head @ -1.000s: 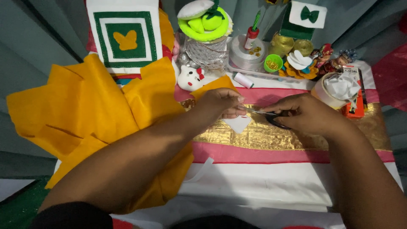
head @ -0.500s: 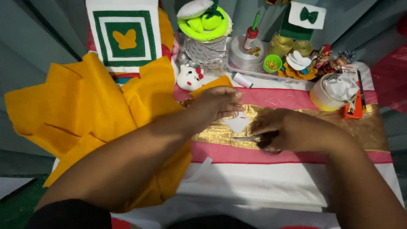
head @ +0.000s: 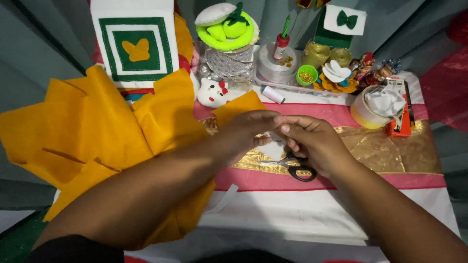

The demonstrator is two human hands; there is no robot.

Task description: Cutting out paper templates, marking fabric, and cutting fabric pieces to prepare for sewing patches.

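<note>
Now the black-handled scissors are lying released on the striped cloth-covered counter; both the left hand and the right hand are pinching together over a small white felt piece.

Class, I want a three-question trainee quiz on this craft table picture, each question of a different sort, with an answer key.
1. True or false: the black-handled scissors are held in the right hand.
2. What lies under the left forearm: A) large yellow felt sheet, B) blue paper, C) metal tray?
3. Fill in: the white felt panel with green square borders shows a yellow ______ shape.

Key
1. False: they lie on the gold fabric band beneath that hand, while both hands pinch a small white piece; the left hand meets the right.
2. A
3. butterfly
</note>
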